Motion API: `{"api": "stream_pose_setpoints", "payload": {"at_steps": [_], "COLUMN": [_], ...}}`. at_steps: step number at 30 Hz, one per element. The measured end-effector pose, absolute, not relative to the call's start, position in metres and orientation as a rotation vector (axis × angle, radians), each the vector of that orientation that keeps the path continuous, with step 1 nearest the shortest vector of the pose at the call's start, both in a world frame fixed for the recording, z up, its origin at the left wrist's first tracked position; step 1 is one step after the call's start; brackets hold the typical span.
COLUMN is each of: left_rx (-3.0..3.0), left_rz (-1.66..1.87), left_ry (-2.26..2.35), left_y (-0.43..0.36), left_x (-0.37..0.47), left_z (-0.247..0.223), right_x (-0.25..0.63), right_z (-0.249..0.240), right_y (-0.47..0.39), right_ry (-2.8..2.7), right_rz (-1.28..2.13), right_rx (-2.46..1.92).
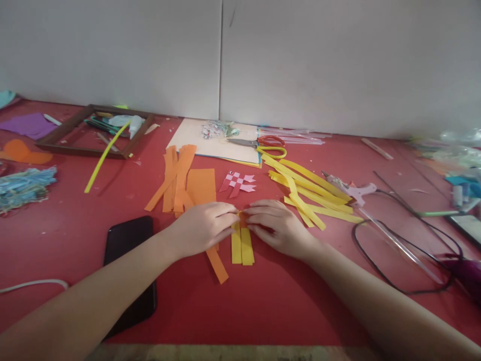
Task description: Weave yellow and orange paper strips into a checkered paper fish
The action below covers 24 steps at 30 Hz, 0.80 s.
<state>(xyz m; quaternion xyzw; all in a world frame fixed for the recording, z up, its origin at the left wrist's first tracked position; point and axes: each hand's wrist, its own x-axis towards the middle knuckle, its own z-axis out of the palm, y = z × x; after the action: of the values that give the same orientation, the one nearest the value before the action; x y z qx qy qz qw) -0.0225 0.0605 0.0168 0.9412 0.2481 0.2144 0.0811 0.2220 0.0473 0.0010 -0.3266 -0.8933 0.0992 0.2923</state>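
My left hand (208, 225) and my right hand (280, 225) meet at a small piece woven from orange and yellow paper strips (241, 245). Fingers of both hands are closed on its upper part, and two yellow ends hang toward me. Just beyond my fingers lies a pink and white woven paper fish (237, 181). Orange strips (180, 175) and an orange sheet (202, 185) rest beyond my left hand, with one orange strip end showing under my left wrist. Yellow strips (311, 190) lie beyond my right hand.
A black phone (130, 235) lies partly under my left forearm. Scissors (263, 145) rest on a pale sheet (184, 138) at the back. A brown frame (75, 149) stands back left. A pink glue gun (355, 190) with a black cord (379, 273) is at right.
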Motion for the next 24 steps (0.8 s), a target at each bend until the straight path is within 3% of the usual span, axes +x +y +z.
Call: {"api": "stream_pose_setpoints", "payload": {"at_steps": [24], "left_rx": [2.85], "left_rz": [0.688], "left_ry": [0.675], "left_y": [0.0609], "left_x": [-0.0208], "left_z": [0.0135], "right_x": [0.2275], "right_z": [0.0088], "right_y": [0.0409], "right_ry": [-2.37], "right_rz": [0.216], "right_rx": [-0.941]}}
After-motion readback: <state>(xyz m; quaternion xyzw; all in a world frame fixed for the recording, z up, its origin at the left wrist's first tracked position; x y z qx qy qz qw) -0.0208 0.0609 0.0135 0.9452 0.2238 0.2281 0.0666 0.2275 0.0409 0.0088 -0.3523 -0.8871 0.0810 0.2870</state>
